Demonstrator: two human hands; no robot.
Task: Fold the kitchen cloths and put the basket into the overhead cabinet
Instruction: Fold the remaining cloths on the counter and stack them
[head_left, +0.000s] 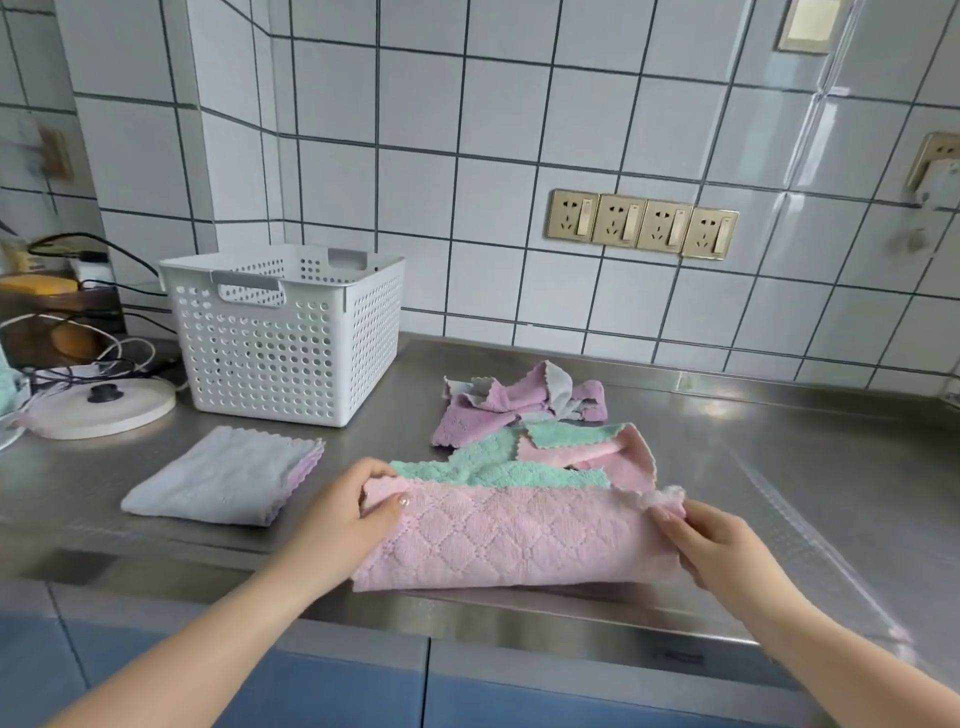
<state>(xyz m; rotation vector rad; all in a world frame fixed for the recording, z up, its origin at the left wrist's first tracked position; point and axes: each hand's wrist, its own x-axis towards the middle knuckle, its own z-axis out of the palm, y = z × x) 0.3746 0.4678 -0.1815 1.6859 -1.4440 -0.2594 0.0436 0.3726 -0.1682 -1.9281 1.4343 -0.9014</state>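
Note:
A pink and green cloth (509, 535) lies at the counter's front edge, its pink side folded over towards me. My left hand (348, 512) pinches its upper left corner, and my right hand (711, 535) pinches its upper right corner. Behind it lies an unfolded purple and grey cloth (498, 410) in a crumpled heap. A folded grey and lilac cloth (223, 475) rests flat to the left. The white perforated basket (291, 332) stands upright at the back left; I cannot see anything inside it from here.
The steel counter (753, 467) runs to a tiled wall with a row of gold sockets (641, 223). A round white lid (98, 405), cables and a dark wooden box (52, 322) crowd the far left. Blue cabinet fronts (311, 686) sit below.

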